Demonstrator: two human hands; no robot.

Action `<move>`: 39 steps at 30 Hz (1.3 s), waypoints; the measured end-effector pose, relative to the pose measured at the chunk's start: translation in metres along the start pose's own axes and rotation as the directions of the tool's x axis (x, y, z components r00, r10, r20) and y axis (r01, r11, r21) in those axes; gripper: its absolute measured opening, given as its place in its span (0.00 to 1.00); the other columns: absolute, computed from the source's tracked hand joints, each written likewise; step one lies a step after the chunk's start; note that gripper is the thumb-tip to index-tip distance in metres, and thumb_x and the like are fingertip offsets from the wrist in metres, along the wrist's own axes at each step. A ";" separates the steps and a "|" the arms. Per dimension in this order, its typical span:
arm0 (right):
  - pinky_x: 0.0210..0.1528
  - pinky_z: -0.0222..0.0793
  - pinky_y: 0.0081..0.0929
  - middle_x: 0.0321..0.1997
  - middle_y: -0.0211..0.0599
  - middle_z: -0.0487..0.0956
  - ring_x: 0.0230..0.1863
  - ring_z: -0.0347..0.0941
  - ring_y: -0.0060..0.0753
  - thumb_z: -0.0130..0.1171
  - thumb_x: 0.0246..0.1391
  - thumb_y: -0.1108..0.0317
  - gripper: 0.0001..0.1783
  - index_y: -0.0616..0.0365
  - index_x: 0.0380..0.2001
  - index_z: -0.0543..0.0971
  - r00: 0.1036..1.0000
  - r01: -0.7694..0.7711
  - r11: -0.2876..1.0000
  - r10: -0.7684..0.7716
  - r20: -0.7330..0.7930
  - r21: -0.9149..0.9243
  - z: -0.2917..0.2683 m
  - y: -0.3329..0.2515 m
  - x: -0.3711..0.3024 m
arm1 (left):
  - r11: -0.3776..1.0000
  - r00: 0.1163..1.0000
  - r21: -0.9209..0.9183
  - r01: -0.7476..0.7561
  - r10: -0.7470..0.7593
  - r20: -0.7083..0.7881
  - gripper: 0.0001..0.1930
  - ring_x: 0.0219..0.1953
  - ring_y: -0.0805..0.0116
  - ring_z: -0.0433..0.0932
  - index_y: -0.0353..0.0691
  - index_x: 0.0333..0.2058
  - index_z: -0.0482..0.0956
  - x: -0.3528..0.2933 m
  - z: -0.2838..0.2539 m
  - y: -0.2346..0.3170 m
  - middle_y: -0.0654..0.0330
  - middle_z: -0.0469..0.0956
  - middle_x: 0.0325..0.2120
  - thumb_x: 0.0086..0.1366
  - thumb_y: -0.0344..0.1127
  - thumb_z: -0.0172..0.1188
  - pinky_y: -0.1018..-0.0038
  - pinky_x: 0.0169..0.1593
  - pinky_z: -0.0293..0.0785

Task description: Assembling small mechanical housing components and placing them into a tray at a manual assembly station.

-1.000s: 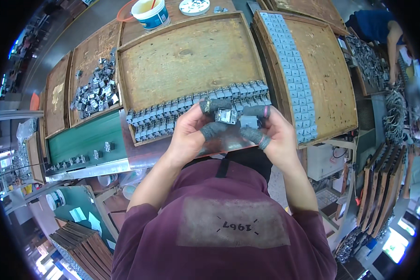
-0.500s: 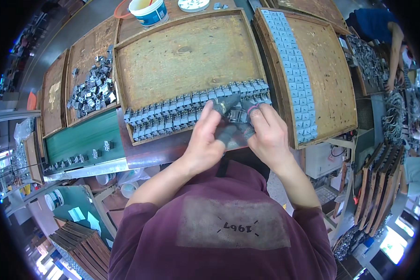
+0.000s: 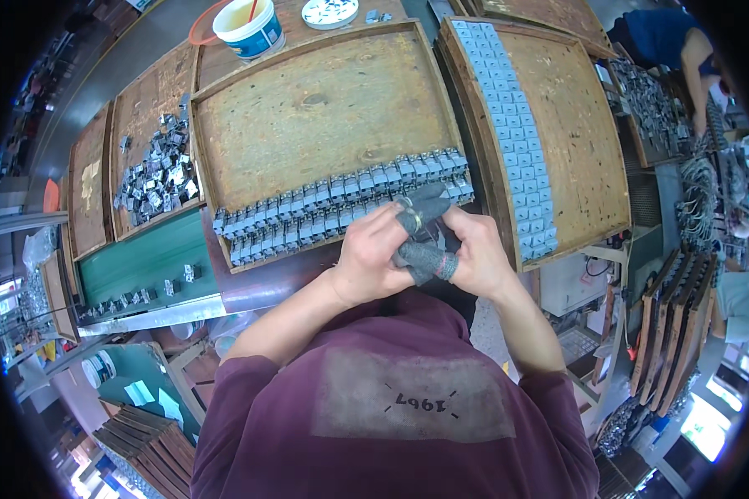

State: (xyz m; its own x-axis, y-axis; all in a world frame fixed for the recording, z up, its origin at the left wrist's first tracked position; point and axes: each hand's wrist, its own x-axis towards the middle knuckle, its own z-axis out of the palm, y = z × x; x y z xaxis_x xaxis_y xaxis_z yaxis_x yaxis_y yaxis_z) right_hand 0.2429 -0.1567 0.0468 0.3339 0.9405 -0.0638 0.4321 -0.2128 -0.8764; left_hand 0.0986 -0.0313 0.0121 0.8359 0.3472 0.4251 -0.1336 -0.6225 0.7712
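My left hand (image 3: 370, 254) and my right hand (image 3: 481, 254) meet just in front of the near edge of a shallow wooden tray (image 3: 308, 108). Grey cloth covers wrap several fingertips. Both hands are closed around one small boxy metal part, now mostly hidden by the fingers. Behind them, two rows of similar metal parts (image 3: 324, 195) with light grey-blue faces line the tray's near side. The left fingers are curled in and the right thumb and fingers press from the other side.
Loose metal parts (image 3: 162, 166) lie heaped at left, above a green surface (image 3: 125, 258) with several single parts. A white-and-blue bucket (image 3: 254, 33) stands at the back. Rightward, another wooden tray (image 3: 570, 141) carries columns of light-blue-faced parts (image 3: 512, 125). A co-worker's arm (image 3: 696, 75) shows far right.
Both hands have drawn slightly toward my body and the fingers have closed over the metal part, which showed between them before. The whole view has shifted a little.
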 end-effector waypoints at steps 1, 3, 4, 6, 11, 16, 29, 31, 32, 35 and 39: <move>0.38 0.75 0.41 0.32 0.50 0.81 0.36 0.80 0.55 0.70 0.46 0.51 0.28 0.63 0.41 0.76 1.000 -0.002 1.000 0.002 -0.002 -0.003 -0.001 0.003 -0.001 | 0.998 0.996 -0.002 -0.066 0.066 -0.062 0.31 0.35 0.56 0.82 0.34 0.51 0.78 0.006 0.002 0.000 0.54 0.81 0.34 0.46 0.37 0.74 0.66 0.42 0.78; 0.37 0.74 0.34 0.32 0.43 0.81 0.34 0.80 0.38 0.71 0.46 0.55 0.26 0.64 0.41 0.78 1.000 0.007 1.000 -0.006 -0.028 0.019 -0.003 0.011 -0.001 | 0.997 0.996 0.002 -0.078 0.078 -0.030 0.31 0.36 0.55 0.82 0.34 0.51 0.78 0.016 0.003 -0.001 0.52 0.81 0.36 0.47 0.37 0.74 0.66 0.42 0.78; 0.37 0.74 0.30 0.31 0.40 0.82 0.33 0.80 0.30 0.72 0.46 0.57 0.24 0.64 0.41 0.79 0.999 0.015 1.000 -0.014 -0.044 0.027 -0.007 0.013 0.002 | 0.996 0.996 0.011 -0.089 0.089 0.003 0.30 0.37 0.53 0.82 0.34 0.50 0.78 0.022 0.003 -0.004 0.51 0.81 0.37 0.47 0.37 0.74 0.65 0.43 0.78; 0.37 0.75 0.30 0.31 0.40 0.82 0.33 0.80 0.29 0.71 0.49 0.54 0.25 0.63 0.41 0.78 0.988 -0.143 0.987 0.147 0.047 -0.075 -0.029 0.016 0.015 | 0.994 0.993 0.065 -0.092 0.087 0.082 0.30 0.44 0.52 0.78 0.37 0.53 0.76 0.036 0.010 -0.030 0.47 0.78 0.42 0.50 0.35 0.71 0.64 0.48 0.75; 0.34 0.70 0.23 0.32 0.33 0.82 0.31 0.75 0.23 0.61 0.59 0.62 0.14 0.62 0.40 0.80 0.884 -0.254 0.950 0.305 -0.353 0.184 -0.112 0.067 0.062 | 0.920 0.927 0.122 0.373 -0.376 0.003 0.24 0.43 0.52 0.76 0.39 0.50 0.77 0.098 0.039 -0.105 0.49 0.76 0.38 0.51 0.30 0.67 0.67 0.51 0.73; 0.36 0.69 0.24 0.32 0.35 0.82 0.33 0.75 0.24 0.59 0.61 0.63 0.13 0.62 0.40 0.81 0.845 -0.300 0.954 0.271 -0.461 0.011 -0.180 0.141 0.147 | 0.826 0.814 0.012 0.563 -0.557 0.162 0.23 0.45 0.52 0.78 0.36 0.48 0.77 0.119 0.076 -0.153 0.47 0.78 0.41 0.50 0.29 0.66 0.65 0.51 0.74; 0.56 0.70 0.39 0.53 0.48 0.81 0.55 0.76 0.48 0.65 0.46 0.45 0.33 0.59 0.49 0.82 0.778 -0.452 0.891 0.368 -0.510 -0.046 -0.181 0.216 0.327 | 0.777 0.752 0.074 0.625 -0.625 0.212 0.27 0.52 0.40 0.72 0.31 0.47 0.70 0.114 0.082 -0.132 0.37 0.72 0.47 0.49 0.33 0.66 0.57 0.56 0.70; 0.59 0.68 0.36 0.54 0.49 0.80 0.56 0.75 0.44 0.66 0.46 0.46 0.34 0.61 0.50 0.82 0.769 -0.399 0.905 0.240 -0.593 -0.151 -0.208 0.247 0.323 | 0.865 0.837 0.121 0.487 -0.502 0.219 0.29 0.53 0.38 0.69 0.31 0.50 0.67 0.108 0.068 -0.116 0.37 0.66 0.51 0.47 0.29 0.64 0.55 0.57 0.69; 0.58 0.68 0.36 0.53 0.46 0.81 0.54 0.75 0.44 0.69 0.45 0.49 0.34 0.62 0.50 0.81 0.789 -0.369 0.928 0.279 -0.548 -0.059 -0.197 0.214 0.323 | 0.905 0.913 0.137 0.402 -0.408 0.015 0.29 0.52 0.39 0.69 0.33 0.51 0.67 0.089 0.058 -0.112 0.39 0.64 0.50 0.47 0.25 0.62 0.54 0.54 0.70; 0.24 0.67 0.20 0.26 0.33 0.75 0.25 0.71 0.23 0.73 0.47 0.69 0.17 0.61 0.38 0.78 0.745 0.056 0.793 0.372 -0.554 0.607 -0.198 0.180 0.292 | 0.895 0.891 0.112 0.433 -0.404 -0.208 0.23 0.50 0.40 0.70 0.37 0.47 0.72 0.043 -0.025 -0.091 0.44 0.69 0.47 0.49 0.24 0.61 0.55 0.51 0.71; 0.23 0.66 0.15 0.26 0.30 0.74 0.26 0.70 0.19 0.67 0.54 0.73 0.15 0.60 0.44 0.75 0.898 0.088 0.847 0.161 -0.410 0.525 -0.189 0.145 0.245 | 0.489 0.631 0.421 0.764 -0.430 -0.646 0.16 0.41 0.48 0.80 0.44 0.42 0.77 -0.074 -0.132 -0.101 0.51 0.81 0.36 0.54 0.35 0.66 0.57 0.42 0.75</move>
State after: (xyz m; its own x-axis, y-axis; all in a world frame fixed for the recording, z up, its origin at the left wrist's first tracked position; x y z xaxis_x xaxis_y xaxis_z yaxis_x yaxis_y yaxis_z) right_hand 0.5454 -0.0071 -0.0057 0.7132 0.7010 -0.0029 -0.0447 0.0414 -0.9981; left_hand -0.0198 0.0979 -0.0346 0.2407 0.9398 0.2426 0.7976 -0.3339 0.5023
